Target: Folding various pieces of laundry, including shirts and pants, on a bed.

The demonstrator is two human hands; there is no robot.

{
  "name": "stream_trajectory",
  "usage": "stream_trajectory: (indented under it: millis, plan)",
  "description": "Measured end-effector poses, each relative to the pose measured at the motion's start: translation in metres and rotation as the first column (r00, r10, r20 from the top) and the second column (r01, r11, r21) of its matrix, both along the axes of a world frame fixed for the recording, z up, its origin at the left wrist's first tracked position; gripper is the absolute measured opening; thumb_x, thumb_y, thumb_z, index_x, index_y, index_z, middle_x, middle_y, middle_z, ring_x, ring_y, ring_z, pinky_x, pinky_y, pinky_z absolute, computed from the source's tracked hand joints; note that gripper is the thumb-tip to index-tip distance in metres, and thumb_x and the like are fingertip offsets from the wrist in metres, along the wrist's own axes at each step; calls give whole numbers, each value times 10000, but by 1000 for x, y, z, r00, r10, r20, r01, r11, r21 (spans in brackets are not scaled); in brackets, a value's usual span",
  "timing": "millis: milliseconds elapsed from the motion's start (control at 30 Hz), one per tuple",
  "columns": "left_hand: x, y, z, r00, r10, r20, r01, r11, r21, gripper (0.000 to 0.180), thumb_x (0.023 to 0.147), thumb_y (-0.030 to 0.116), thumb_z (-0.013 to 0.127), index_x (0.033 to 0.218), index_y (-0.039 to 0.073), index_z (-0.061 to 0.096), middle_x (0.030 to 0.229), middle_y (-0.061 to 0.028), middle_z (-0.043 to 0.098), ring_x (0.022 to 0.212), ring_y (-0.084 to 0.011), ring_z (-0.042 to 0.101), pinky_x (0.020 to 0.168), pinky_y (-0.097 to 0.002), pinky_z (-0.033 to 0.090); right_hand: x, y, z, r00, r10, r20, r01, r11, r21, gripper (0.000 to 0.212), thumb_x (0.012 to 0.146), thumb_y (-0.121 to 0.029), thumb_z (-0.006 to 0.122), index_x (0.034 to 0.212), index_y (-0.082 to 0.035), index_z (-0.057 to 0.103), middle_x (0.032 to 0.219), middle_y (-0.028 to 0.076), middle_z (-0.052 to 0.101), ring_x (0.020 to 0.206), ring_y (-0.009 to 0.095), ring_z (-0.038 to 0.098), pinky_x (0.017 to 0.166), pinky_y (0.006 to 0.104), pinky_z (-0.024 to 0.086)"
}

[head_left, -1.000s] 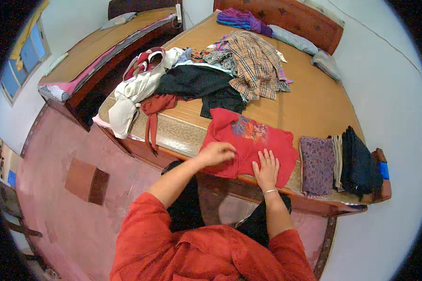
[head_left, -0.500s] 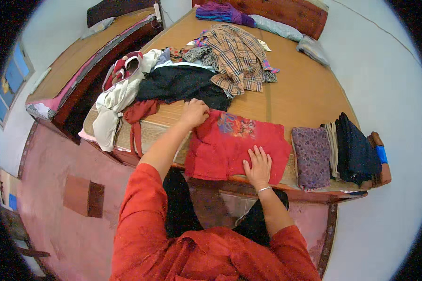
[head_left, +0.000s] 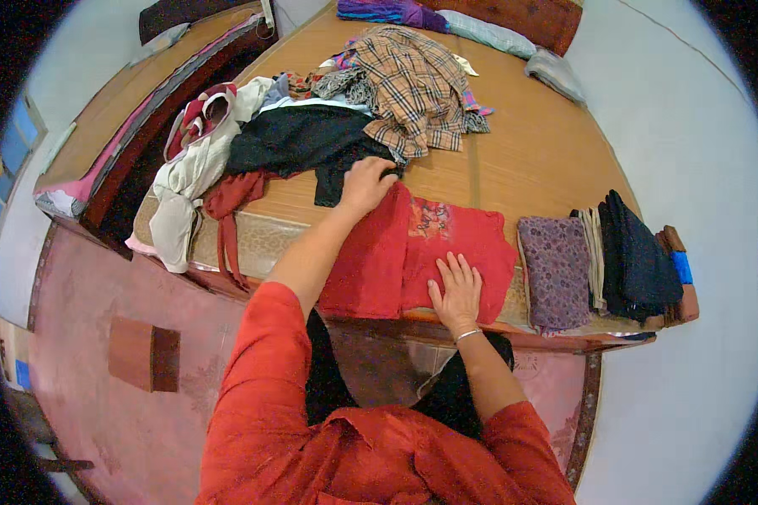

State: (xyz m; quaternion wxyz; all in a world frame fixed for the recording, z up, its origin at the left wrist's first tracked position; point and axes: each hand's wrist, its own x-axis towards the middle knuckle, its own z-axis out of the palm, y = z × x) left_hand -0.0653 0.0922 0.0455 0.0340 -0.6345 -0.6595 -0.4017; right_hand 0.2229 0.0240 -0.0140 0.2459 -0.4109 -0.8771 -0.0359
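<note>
Home bedroom, wide bed (head_left: 547, 160), pillows (head_left: 486, 34), headboard (head_left: 541, 20)

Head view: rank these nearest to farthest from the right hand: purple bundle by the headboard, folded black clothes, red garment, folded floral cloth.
1. Red garment: directly under the right hand.
2. Folded floral cloth: just to its right.
3. Folded black clothes: farther right, beyond the floral cloth.
4. Purple bundle: at the bed's far end.
</note>
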Motion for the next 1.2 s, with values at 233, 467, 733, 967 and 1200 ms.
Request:
stream_trajectory:
  millis: [233, 467, 733, 967, 1200]
  plan:
    - [-49, -25, -24, 940, 265, 215, -230, 958, -174, 317, 839, 328, 591, 991, 58, 658, 983, -184, 643, 932, -356, 599, 827, -421, 467, 0, -1, 0, 1000, 7, -28, -7, 1000, -21, 450, 861, -373, 545, 1221, -103, 564, 1351, 107, 473, 1288, 295, 369, 1060, 495, 240]
    - [-54, -24, -29, 948, 217, 232, -103, 901, -421, 417, 840, 435, 582, 923, 33, 660, 914, -221, 656, 916, -370, 619, 800, -440, 475, 0, -2, 2, 1000, 8, -11, -9, 999, -44, 455, 857, -367, 554, 1227, -102, 560, 1357, 112, 465, 1297, 299, 357, 1063, 498, 232]
    - [-46, -4, -24, 936, 207, 285, -191, 978, -81, 252, 902, 293, 521, 950, 50, 568, 878, -229, 645, 865, -398, 615, 766, -481, 467, -1, -1, 2, 1000, 1, -4, -2, 999, -39, 452, 853, -364, 558, 1221, -100, 564, 1350, 115, 472, 1293, 295, 363, 1063, 491, 236]
    - [-34, -2, -18, 908, 401, 125, -367, 902, -226, 210, 899, 264, 534, 949, 61, 549, 912, -200, 637, 864, -382, 609, 745, -467, 467, 0, 0, 2, 1000, 5, 11, -4, 999, -36, 450, 853, -332, 553, 1244, -110, 537, 1353, 113, 465, 1293, 291, 365, 1058, 480, 240]
    - [24, -39, -3, 998, 61, -28, -60, 997, 38, 146, 819, 199, 581, 811, 53, 583, 827, -153, 601, 772, -352, 597, 671, -447, 479, 0, 0, 1, 1000, -4, -15, 3, 999, -48, 449, 861, -364, 537, 1225, -102, 561, 1355, 109, 469, 1299, 282, 359, 1064, 492, 232]
